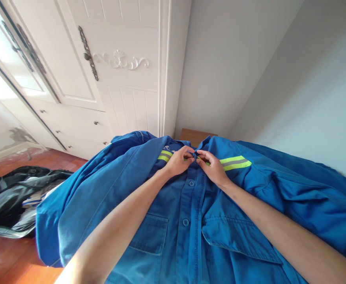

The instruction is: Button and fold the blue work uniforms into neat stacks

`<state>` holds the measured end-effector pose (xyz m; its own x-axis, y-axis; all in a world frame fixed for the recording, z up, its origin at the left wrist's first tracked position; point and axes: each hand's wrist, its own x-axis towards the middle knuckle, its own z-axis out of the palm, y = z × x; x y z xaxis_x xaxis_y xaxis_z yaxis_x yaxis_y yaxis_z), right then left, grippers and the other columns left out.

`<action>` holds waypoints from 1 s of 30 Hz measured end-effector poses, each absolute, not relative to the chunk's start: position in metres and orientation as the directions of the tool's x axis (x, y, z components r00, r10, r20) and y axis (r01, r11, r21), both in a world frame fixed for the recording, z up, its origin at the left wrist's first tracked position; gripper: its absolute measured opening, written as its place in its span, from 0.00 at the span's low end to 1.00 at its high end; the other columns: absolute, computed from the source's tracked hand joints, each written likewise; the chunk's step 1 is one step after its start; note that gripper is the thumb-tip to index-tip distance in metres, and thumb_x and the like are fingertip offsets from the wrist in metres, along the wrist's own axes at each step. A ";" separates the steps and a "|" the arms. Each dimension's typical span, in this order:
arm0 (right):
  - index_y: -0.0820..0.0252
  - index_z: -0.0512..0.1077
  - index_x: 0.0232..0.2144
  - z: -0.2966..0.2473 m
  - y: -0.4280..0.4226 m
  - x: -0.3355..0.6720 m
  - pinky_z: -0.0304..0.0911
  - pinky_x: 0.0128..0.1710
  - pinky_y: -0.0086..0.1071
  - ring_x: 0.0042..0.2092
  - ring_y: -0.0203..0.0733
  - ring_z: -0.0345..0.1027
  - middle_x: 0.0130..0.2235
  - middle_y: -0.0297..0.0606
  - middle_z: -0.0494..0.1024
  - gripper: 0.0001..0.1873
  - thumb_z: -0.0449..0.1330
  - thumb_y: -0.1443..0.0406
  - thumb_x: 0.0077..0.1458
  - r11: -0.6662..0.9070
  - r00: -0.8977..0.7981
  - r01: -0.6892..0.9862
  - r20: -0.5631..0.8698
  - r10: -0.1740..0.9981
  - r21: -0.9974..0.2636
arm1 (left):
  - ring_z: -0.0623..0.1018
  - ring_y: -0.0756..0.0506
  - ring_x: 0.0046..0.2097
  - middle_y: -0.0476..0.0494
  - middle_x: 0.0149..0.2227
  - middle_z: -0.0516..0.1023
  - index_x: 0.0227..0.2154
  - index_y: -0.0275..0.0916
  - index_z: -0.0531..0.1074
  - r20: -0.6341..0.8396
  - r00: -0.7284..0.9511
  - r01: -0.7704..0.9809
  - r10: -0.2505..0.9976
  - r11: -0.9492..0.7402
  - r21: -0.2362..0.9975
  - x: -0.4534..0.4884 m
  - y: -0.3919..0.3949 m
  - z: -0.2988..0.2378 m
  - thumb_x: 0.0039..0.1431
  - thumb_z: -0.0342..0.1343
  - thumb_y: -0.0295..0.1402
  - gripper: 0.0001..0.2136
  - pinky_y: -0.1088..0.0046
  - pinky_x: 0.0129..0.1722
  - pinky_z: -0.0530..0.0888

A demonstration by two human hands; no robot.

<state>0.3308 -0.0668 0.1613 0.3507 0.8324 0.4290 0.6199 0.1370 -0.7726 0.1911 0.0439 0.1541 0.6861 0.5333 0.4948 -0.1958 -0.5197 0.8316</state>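
A blue work jacket [107, 185] with yellow-green and grey reflective stripes lies spread out, its front toward me. Near the collar, my left hand [181, 161] pinches one front edge of the jacket. Close beside it, my right hand [213, 166] grips the other edge between thumb and fingers, and the fingertips of both hands almost meet. Whether a button sits between them is hidden by the fingers. Lower on the placket, an upper button [191, 183] and a lower button [186, 222] show uncovered. A flapped chest pocket [239, 238] is on the right side.
A white wardrobe [131, 98] with dark metal handles stands behind on the left. An open bag [15, 201] with clothes in it lies on the reddish wooden floor [10, 258]. Behind the collar is a brown wooden piece [201, 136], and a pale wall [303, 106] rises at right.
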 end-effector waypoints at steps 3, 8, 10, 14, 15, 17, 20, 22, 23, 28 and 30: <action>0.57 0.70 0.49 0.163 -0.068 0.330 0.69 0.47 0.44 0.43 0.48 0.74 0.41 0.41 0.79 0.23 0.62 0.55 0.53 0.121 0.355 0.617 0.412 0.839 -0.777 | 0.78 0.48 0.35 0.50 0.30 0.76 0.41 0.39 0.66 0.480 0.683 -0.203 0.551 -0.487 0.849 0.191 0.043 0.155 0.55 0.56 0.24 0.10 0.71 0.39 0.72; 0.57 0.70 0.50 0.163 -0.067 0.330 0.69 0.47 0.43 0.43 0.46 0.74 0.40 0.41 0.79 0.22 0.61 0.56 0.54 0.124 0.329 0.643 0.419 0.846 -0.756 | 0.76 0.49 0.35 0.50 0.30 0.73 0.38 0.38 0.64 0.470 0.701 -0.240 0.537 -0.443 0.864 0.193 0.042 0.153 0.55 0.55 0.23 0.10 0.72 0.38 0.71; 0.57 0.70 0.50 0.162 -0.067 0.330 0.70 0.46 0.43 0.43 0.47 0.74 0.40 0.41 0.79 0.21 0.60 0.58 0.54 0.119 0.319 0.662 0.422 0.849 -0.740 | 0.75 0.50 0.34 0.51 0.29 0.72 0.38 0.38 0.63 0.469 0.708 -0.249 0.528 -0.434 0.866 0.194 0.043 0.152 0.55 0.54 0.22 0.10 0.72 0.38 0.71; 0.56 0.70 0.51 0.161 -0.066 0.330 0.70 0.47 0.44 0.44 0.48 0.74 0.42 0.41 0.79 0.20 0.59 0.59 0.56 0.100 0.310 0.673 0.402 0.862 -0.733 | 0.74 0.50 0.35 0.51 0.30 0.72 0.39 0.38 0.63 0.473 0.714 -0.244 0.516 -0.449 0.860 0.196 0.043 0.150 0.54 0.53 0.21 0.11 0.72 0.39 0.71; 0.56 0.70 0.51 0.160 -0.065 0.330 0.70 0.47 0.44 0.45 0.48 0.74 0.42 0.41 0.79 0.20 0.59 0.60 0.56 0.097 0.310 0.671 0.397 0.864 -0.735 | 0.75 0.50 0.35 0.51 0.30 0.72 0.39 0.39 0.63 0.474 0.715 -0.240 0.514 -0.456 0.857 0.196 0.044 0.149 0.54 0.53 0.21 0.11 0.72 0.39 0.72; 0.55 0.70 0.52 0.159 -0.065 0.332 0.69 0.49 0.45 0.47 0.48 0.73 0.44 0.41 0.79 0.20 0.58 0.61 0.56 0.097 0.309 0.668 0.393 0.866 -0.738 | 0.75 0.50 0.35 0.51 0.31 0.73 0.39 0.39 0.64 0.477 0.716 -0.234 0.509 -0.469 0.851 0.196 0.044 0.148 0.54 0.53 0.21 0.11 0.72 0.39 0.72; 0.55 0.70 0.52 0.157 -0.064 0.334 0.68 0.50 0.45 0.49 0.48 0.72 0.45 0.41 0.79 0.20 0.58 0.62 0.57 0.104 0.299 0.677 0.401 0.866 -0.729 | 0.76 0.49 0.37 0.50 0.32 0.74 0.39 0.39 0.64 0.494 0.714 -0.229 0.496 -0.501 0.835 0.195 0.043 0.148 0.54 0.53 0.21 0.10 0.71 0.40 0.73; 0.56 0.69 0.52 0.156 -0.064 0.335 0.68 0.51 0.45 0.48 0.48 0.72 0.45 0.41 0.79 0.20 0.57 0.62 0.57 0.102 0.294 0.687 0.404 0.866 -0.719 | 0.77 0.48 0.37 0.49 0.33 0.75 0.38 0.39 0.65 0.514 0.707 -0.225 0.486 -0.534 0.815 0.193 0.042 0.149 0.55 0.54 0.23 0.09 0.71 0.41 0.73; 0.56 0.69 0.52 0.156 -0.064 0.336 0.68 0.51 0.45 0.48 0.48 0.73 0.45 0.42 0.79 0.20 0.57 0.62 0.57 0.101 0.292 0.689 0.403 0.867 -0.718 | 0.77 0.48 0.37 0.48 0.33 0.75 0.38 0.39 0.66 0.524 0.705 -0.223 0.478 -0.552 0.803 0.192 0.042 0.151 0.56 0.55 0.25 0.08 0.71 0.40 0.73; 0.59 0.69 0.52 0.156 -0.063 0.337 0.66 0.52 0.45 0.48 0.48 0.73 0.46 0.44 0.78 0.20 0.56 0.61 0.57 0.125 0.297 0.645 0.398 0.868 -0.754 | 0.77 0.47 0.38 0.49 0.33 0.75 0.40 0.39 0.67 0.557 0.716 -0.210 0.421 -0.631 0.747 0.189 0.042 0.153 0.54 0.62 0.34 0.13 0.70 0.41 0.73; 0.59 0.69 0.52 0.156 -0.063 0.337 0.67 0.52 0.46 0.47 0.48 0.73 0.45 0.43 0.78 0.21 0.57 0.60 0.57 0.126 0.300 0.621 0.383 0.874 -0.774 | 0.77 0.48 0.38 0.50 0.33 0.74 0.40 0.39 0.67 0.558 0.717 -0.208 0.417 -0.636 0.743 0.190 0.044 0.151 0.52 0.63 0.32 0.14 0.70 0.41 0.73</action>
